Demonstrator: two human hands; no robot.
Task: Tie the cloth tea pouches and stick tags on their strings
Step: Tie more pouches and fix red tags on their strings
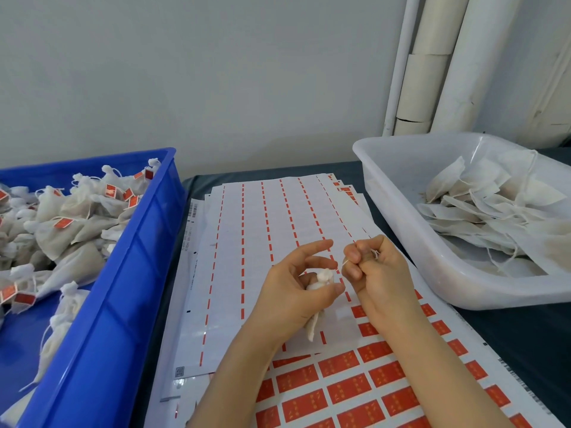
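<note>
My left hand (293, 291) grips a small white cloth tea pouch (323, 281) by its gathered neck; the pouch's body hangs below my palm. My right hand (375, 270) pinches the pouch's thin white string (345, 262), which runs taut from the neck to my curled fingers. Both hands hover over a sticker sheet (340, 387) with rows of red tags. An emptied backing sheet (265, 230) with only red strips left lies on top of it, further back.
A blue crate (129, 273) on the left holds several tied pouches with red tags. A white plastic tub (411, 242) on the right holds several flat, untied pouches. White pipes (432, 66) stand against the wall behind. The table is dark.
</note>
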